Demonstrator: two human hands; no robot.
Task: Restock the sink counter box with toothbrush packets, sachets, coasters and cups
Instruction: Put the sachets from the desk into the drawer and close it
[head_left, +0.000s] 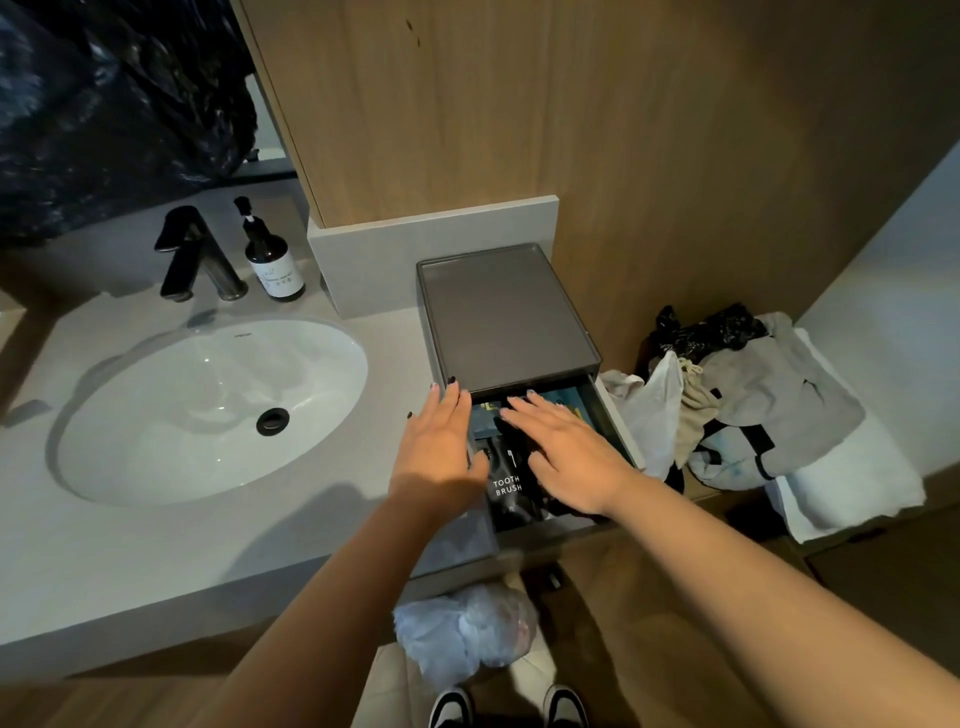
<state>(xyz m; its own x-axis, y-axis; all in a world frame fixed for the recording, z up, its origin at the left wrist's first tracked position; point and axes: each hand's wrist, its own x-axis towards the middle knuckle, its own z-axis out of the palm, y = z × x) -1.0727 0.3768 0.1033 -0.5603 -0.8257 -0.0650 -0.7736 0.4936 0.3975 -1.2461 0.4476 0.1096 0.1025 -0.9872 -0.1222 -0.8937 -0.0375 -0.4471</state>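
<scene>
On the grey surface (156, 545) right of the sink (208, 410), the dark box (506, 317) has its drawer (615, 421) pulled out. The left hand (441, 447) and right hand (566, 457) lie flat, fingers straight, over the drawer's contents, gripping nothing. A black toothbrush packet (506, 486) shows between them inside the drawer.

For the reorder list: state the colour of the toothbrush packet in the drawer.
Black with white lettering, toothbrush packet, head view.
</scene>
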